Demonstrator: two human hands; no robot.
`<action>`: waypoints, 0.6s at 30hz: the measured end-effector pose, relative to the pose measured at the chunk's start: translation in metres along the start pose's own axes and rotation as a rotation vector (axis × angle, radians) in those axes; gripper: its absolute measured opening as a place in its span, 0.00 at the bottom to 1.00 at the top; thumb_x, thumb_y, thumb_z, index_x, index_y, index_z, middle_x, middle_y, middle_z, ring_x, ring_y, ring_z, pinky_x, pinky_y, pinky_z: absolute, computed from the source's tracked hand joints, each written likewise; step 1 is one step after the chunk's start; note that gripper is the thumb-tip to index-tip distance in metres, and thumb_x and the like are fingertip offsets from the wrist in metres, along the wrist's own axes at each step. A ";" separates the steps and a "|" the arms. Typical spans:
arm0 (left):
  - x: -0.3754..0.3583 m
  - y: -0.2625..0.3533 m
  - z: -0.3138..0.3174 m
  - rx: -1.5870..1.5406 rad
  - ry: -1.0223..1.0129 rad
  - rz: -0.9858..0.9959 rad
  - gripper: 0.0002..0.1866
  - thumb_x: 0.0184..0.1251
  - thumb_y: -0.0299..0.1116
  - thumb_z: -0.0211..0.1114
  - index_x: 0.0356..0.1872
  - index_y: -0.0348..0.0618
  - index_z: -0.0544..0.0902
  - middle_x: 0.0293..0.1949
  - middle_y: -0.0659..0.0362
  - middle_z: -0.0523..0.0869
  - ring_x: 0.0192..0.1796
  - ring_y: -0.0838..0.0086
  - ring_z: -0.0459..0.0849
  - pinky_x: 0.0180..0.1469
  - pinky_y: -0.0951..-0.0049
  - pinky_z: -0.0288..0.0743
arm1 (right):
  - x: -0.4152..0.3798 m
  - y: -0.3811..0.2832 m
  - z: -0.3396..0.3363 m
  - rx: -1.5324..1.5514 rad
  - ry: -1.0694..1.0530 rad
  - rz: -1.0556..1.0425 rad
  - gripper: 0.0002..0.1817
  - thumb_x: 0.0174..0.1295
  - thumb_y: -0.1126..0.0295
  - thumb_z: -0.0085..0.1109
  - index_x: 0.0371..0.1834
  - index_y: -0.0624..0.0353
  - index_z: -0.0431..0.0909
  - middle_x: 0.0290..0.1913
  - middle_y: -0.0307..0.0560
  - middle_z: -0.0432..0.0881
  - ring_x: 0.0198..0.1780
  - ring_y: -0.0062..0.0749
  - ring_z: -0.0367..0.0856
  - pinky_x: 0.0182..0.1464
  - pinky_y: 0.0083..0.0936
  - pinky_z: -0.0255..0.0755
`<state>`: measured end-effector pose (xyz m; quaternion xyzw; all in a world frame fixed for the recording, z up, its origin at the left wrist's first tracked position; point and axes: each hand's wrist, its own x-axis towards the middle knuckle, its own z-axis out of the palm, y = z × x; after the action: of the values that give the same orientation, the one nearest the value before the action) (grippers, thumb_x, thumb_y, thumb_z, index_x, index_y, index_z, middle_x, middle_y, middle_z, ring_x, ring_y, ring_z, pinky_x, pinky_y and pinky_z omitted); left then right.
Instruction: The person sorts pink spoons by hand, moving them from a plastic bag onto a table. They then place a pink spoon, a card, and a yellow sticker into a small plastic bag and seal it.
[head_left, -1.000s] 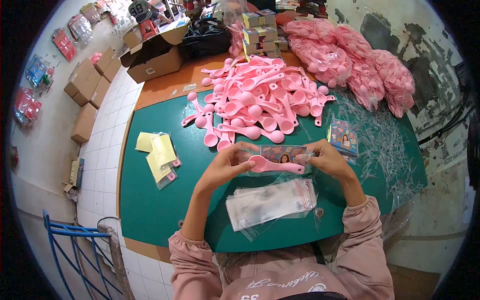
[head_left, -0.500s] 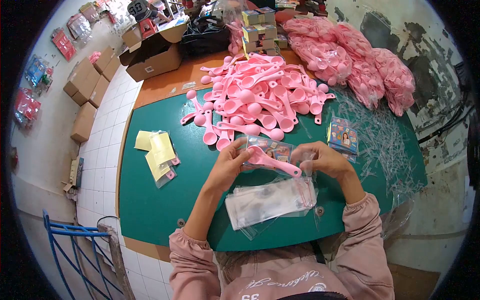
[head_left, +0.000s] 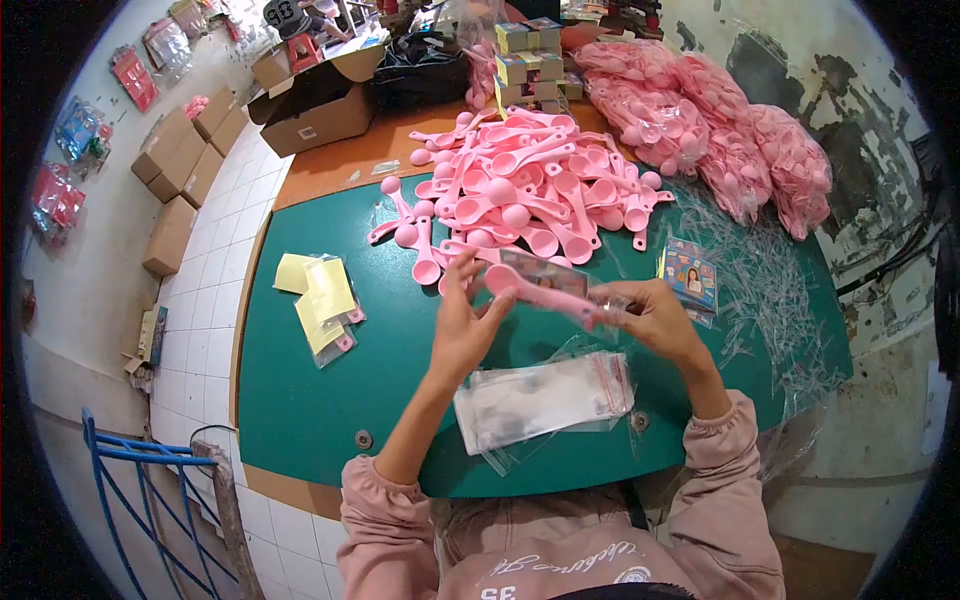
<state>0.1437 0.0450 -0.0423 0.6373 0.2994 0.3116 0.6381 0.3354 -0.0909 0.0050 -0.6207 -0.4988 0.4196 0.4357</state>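
Observation:
A pink measuring spoon (head_left: 545,295) is held above the green table, slightly blurred, with a printed card (head_left: 560,275) behind it. My left hand (head_left: 465,325) is at the bowl end, its thumb against the bowl and its fingers around the left side. My right hand (head_left: 650,315) pinches the handle end together with crinkled clear plastic. How far the plastic covers the spoon and card is hard to see. Below the hands lies a stack of clear plastic bags (head_left: 540,400). Beyond them is a large pile of pink measuring spoons (head_left: 530,185).
Packed spoons with yellow cards (head_left: 328,290) lie at the left. A stack of printed cards (head_left: 688,272) and scattered clear plastic strips (head_left: 765,290) are at the right. Bulging bags of spoons (head_left: 650,110), card bundles (head_left: 528,65) and an open carton (head_left: 320,115) stand at the back.
The spoon and card have shifted slightly up, and the handle end now lies closer in my right fingers. My left fingers have spread somewhat at the bowl end. The view has shifted slightly.

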 end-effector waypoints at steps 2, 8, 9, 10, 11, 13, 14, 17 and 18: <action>-0.009 0.005 0.003 0.262 0.151 0.106 0.18 0.64 0.36 0.58 0.50 0.40 0.65 0.40 0.53 0.78 0.46 0.68 0.79 0.44 0.70 0.74 | -0.006 -0.006 0.007 -0.250 0.097 -0.164 0.18 0.56 0.61 0.59 0.44 0.64 0.77 0.35 0.46 0.81 0.37 0.29 0.78 0.41 0.25 0.70; -0.038 0.009 0.015 -0.459 -0.343 -0.530 0.26 0.64 0.26 0.55 0.59 0.39 0.53 0.42 0.48 0.78 0.46 0.66 0.80 0.45 0.68 0.77 | -0.007 -0.006 0.019 -0.457 -0.066 -0.307 0.17 0.57 0.60 0.56 0.44 0.61 0.77 0.36 0.52 0.79 0.39 0.42 0.78 0.42 0.30 0.70; -0.041 0.010 0.017 -0.276 -0.326 -0.408 0.28 0.64 0.24 0.54 0.62 0.40 0.50 0.43 0.46 0.78 0.46 0.66 0.80 0.44 0.69 0.78 | -0.003 -0.002 0.019 -0.438 0.041 -0.204 0.17 0.57 0.60 0.56 0.43 0.61 0.77 0.36 0.53 0.78 0.40 0.41 0.78 0.42 0.30 0.70; -0.039 0.005 0.015 -0.235 -0.366 -0.338 0.32 0.64 0.21 0.52 0.65 0.41 0.45 0.45 0.46 0.78 0.44 0.68 0.80 0.42 0.71 0.79 | 0.000 0.000 0.021 -0.475 0.107 -0.108 0.20 0.56 0.59 0.58 0.46 0.62 0.73 0.33 0.52 0.79 0.36 0.40 0.79 0.39 0.30 0.70; -0.039 0.003 0.014 -0.234 -0.372 -0.337 0.32 0.64 0.21 0.52 0.65 0.41 0.45 0.45 0.46 0.78 0.44 0.68 0.80 0.42 0.71 0.79 | 0.001 0.005 0.022 -0.476 0.114 -0.107 0.20 0.56 0.59 0.58 0.46 0.62 0.73 0.33 0.52 0.79 0.36 0.40 0.79 0.39 0.30 0.70; -0.040 0.006 0.014 -0.138 -0.382 -0.350 0.33 0.63 0.20 0.51 0.65 0.41 0.44 0.45 0.47 0.78 0.43 0.69 0.81 0.40 0.72 0.79 | 0.003 0.017 0.026 -0.262 0.056 0.104 0.26 0.55 0.59 0.59 0.52 0.63 0.66 0.29 0.51 0.80 0.29 0.38 0.78 0.34 0.30 0.70; -0.041 0.010 0.014 -0.138 -0.383 -0.353 0.33 0.63 0.20 0.51 0.65 0.41 0.44 0.45 0.47 0.78 0.43 0.69 0.81 0.40 0.72 0.79 | 0.005 0.018 0.028 -0.261 0.056 0.107 0.26 0.55 0.59 0.59 0.52 0.63 0.66 0.29 0.51 0.80 0.29 0.38 0.78 0.34 0.30 0.70; -0.041 0.013 0.015 -0.217 -0.383 -0.422 0.35 0.62 0.23 0.55 0.65 0.41 0.44 0.44 0.47 0.78 0.42 0.71 0.80 0.38 0.74 0.79 | 0.010 0.021 0.033 -0.162 -0.059 0.150 0.26 0.57 0.67 0.59 0.56 0.62 0.60 0.27 0.42 0.77 0.24 0.18 0.72 0.25 0.19 0.64; -0.040 0.007 0.017 -0.136 -0.347 -0.365 0.37 0.61 0.25 0.58 0.66 0.42 0.44 0.43 0.48 0.78 0.41 0.71 0.80 0.37 0.75 0.78 | 0.010 0.024 0.034 -0.040 -0.029 0.136 0.27 0.55 0.67 0.61 0.54 0.62 0.61 0.27 0.43 0.78 0.25 0.19 0.74 0.28 0.19 0.66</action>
<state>0.1314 0.0031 -0.0360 0.5722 0.2736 0.0967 0.7671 0.3104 -0.0797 -0.0281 -0.6554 -0.4701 0.4473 0.3865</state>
